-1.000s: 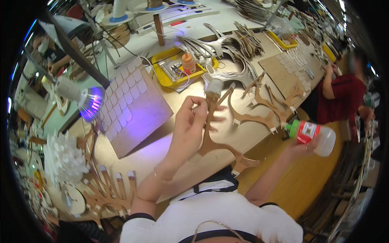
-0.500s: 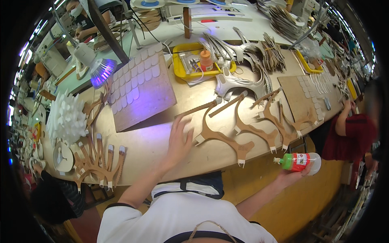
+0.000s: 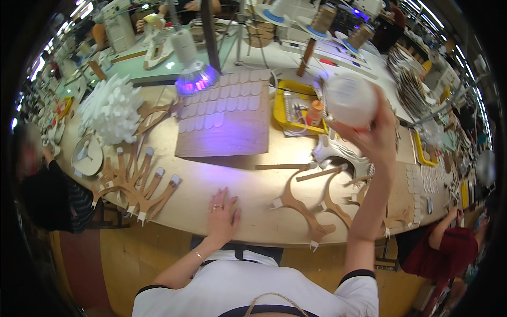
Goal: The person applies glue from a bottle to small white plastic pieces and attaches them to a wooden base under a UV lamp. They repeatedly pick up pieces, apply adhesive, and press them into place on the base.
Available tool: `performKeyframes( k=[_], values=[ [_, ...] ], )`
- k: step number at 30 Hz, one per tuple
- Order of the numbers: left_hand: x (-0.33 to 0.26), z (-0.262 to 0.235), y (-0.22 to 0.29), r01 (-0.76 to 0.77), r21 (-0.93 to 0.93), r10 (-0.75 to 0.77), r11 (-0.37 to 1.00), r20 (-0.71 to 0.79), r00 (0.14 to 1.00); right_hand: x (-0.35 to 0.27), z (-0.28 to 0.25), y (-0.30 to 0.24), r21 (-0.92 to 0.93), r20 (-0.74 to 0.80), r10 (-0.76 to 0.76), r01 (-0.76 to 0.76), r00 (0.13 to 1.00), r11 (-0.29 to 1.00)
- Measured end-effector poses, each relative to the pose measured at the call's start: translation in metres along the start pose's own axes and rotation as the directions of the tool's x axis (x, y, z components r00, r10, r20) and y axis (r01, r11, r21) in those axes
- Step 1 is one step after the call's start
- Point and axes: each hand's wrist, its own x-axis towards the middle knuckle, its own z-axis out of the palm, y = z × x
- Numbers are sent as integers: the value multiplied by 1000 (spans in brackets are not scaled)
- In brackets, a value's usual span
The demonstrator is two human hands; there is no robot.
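My right hand (image 3: 376, 138) is raised high over the workbench, gripping a white round-bottomed glue bottle (image 3: 350, 99) whose base faces the camera. My left hand (image 3: 222, 214) lies flat, fingers spread, on the bare wooden bench top (image 3: 232, 185) near its front edge. Just right of it lie curved brown cardboard antler-shaped cutouts (image 3: 306, 203) with white tips. Under the bottle sits a yellow tray (image 3: 282, 108) holding small tools and an orange-capped bottle (image 3: 315, 112).
A brown board covered with white scale-like pieces (image 3: 224, 119) lies under a purple-lit lamp (image 3: 194, 82). A white spiky paper form (image 3: 111, 108) and branched cardboard pieces (image 3: 134, 182) sit at left. A person in red (image 3: 443, 248) sits at right, another person (image 3: 45, 190) at left.
My right hand has swung the glue bottle from low beside the bench's right edge up over the yellow tray. My left hand stays flat on the bench top.
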Motion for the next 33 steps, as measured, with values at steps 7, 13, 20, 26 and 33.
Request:
performKeyframes(
  k=[7, 13, 20, 26, 33],
  values=[
    [-1, -2, -3, 3, -26, -2, 1000, 29, 1000, 107, 124, 71, -751, 651, 291, 542, 701, 377],
    [0, -6, -9, -35, -39, 40, 999, 111, 993, 94, 203, 144, -652, 626, 477, 749, 617, -113],
    [0, -11, -17, -100, -66, 111, 993, 204, 973, 81, 223, 215, -584, 505, 623, 768, 598, -263],
    [4, -12, -31, -162, -216, 213, 963, 238, 948, 72, 222, 279, -755, 531, 460, 644, 712, -124],
    [5, -12, -35, -171, -247, 230, 954, 238, 944, 82, 203, 309, -843, 512, 17, 506, 859, -184]
  ],
)
